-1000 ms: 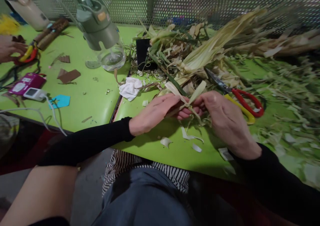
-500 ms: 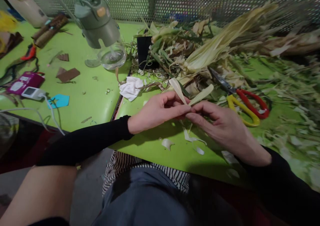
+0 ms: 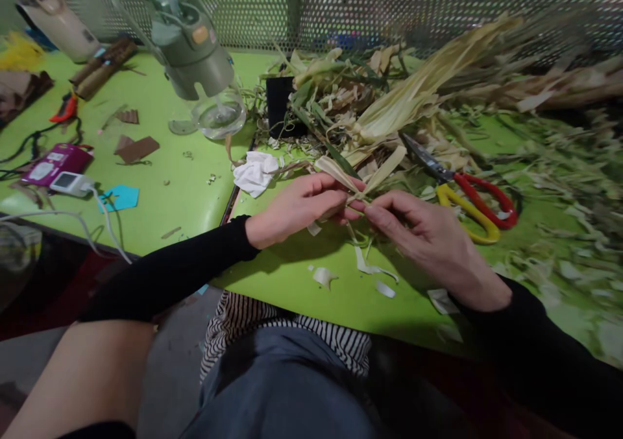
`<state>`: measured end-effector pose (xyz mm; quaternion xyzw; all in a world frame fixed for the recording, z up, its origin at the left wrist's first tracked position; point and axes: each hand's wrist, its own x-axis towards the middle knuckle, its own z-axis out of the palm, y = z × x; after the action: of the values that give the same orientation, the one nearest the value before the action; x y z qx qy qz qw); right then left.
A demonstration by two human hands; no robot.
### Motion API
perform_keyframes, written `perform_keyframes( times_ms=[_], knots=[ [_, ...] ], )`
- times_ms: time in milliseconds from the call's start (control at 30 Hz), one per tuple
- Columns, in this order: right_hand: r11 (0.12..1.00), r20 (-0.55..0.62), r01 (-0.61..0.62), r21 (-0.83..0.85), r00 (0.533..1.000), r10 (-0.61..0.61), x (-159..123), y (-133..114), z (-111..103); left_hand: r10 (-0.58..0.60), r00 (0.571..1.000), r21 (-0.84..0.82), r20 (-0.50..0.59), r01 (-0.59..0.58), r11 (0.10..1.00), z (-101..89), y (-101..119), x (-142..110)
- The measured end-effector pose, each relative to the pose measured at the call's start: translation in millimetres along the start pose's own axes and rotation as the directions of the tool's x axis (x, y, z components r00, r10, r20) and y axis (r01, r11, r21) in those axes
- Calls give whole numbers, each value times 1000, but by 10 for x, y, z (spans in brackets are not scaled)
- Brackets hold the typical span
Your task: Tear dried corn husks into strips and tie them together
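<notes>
My left hand (image 3: pixel 304 207) is closed, its thumb and fingers pinching a pale strip of corn husk (image 3: pixel 387 170) near a crossing or knot. My right hand (image 3: pixel 426 238) pinches the same husk from the other side, thumb against forefinger. Two husk ends fan upward in a V above the fingertips. Beneath the hands, curled husk scraps (image 3: pixel 324 277) lie on the green table (image 3: pixel 287 283). Just beyond my right hand lie scissors (image 3: pixel 467 199) with one red and one yellow handle, blades pointing away among the husks.
A heap of dried husks (image 3: pixel 409 95) spreads across the back and right. A crumpled white tissue (image 3: pixel 256 172) and a black upright block (image 3: pixel 280 107) stand near the middle. Leftward are a large clear-based bottle (image 3: pixel 204 76), a purple box (image 3: pixel 58 163), a white cable and brown scraps (image 3: pixel 139 148).
My fingertips have drawn slightly apart, showing the husk's crossing between them. The two husk ends now spread wider, and my left hand has shifted a little left. The view has moved slightly.
</notes>
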<state>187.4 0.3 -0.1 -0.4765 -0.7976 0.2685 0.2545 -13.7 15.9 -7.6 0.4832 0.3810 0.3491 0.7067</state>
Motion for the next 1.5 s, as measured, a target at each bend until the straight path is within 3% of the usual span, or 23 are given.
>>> perform_keyframes(
  times_ms=[100, 300, 533, 800, 933, 1067, 1167, 1333, 1400, 1500],
  knots=[
    [1000, -35, -27, -7, 999, 27, 3, 18, -7, -31, 1000, -39, 0, 31, 999, 5, 20, -3],
    [1000, 23, 23, -6, 999, -23, -10, 12, 1, 14, 998, -17, 59, -12, 1000, -17, -43, -5],
    [998, 27, -41, 48, 999, 39, 1, -12, 20, -22, 998, -15, 54, 22, 1000, 16, -49, -11],
    [991, -259, -29, 131, 964, 62, -4, 61, 36, -20, 990, -173, 137, 43, 984, -3, -5, -41],
    [988, -222, 8, 155, 975, 27, -2, 46, 32, -1, 992, -120, 123, 15, 993, -6, -15, -50],
    [997, -175, -26, 69, 984, 38, 0, 17, 23, 33, 997, -115, 74, -24, 993, 5, -26, -29],
    [998, -196, -35, 55, 979, 46, -9, 12, 39, 27, 997, -48, 66, -24, 999, 13, -36, -15],
    [999, -418, 21, 26, 909, -8, -43, 19, 67, 31, 992, 165, 122, -51, 985, 37, -53, -46],
    [993, -398, 74, -95, 911, -106, -49, 13, 65, 67, 987, 272, 149, -106, 956, 45, -58, -69],
    [955, -265, 199, -218, 930, -254, -47, -9, 71, 122, 977, 469, 175, -192, 862, 50, -73, -88]
  ],
)
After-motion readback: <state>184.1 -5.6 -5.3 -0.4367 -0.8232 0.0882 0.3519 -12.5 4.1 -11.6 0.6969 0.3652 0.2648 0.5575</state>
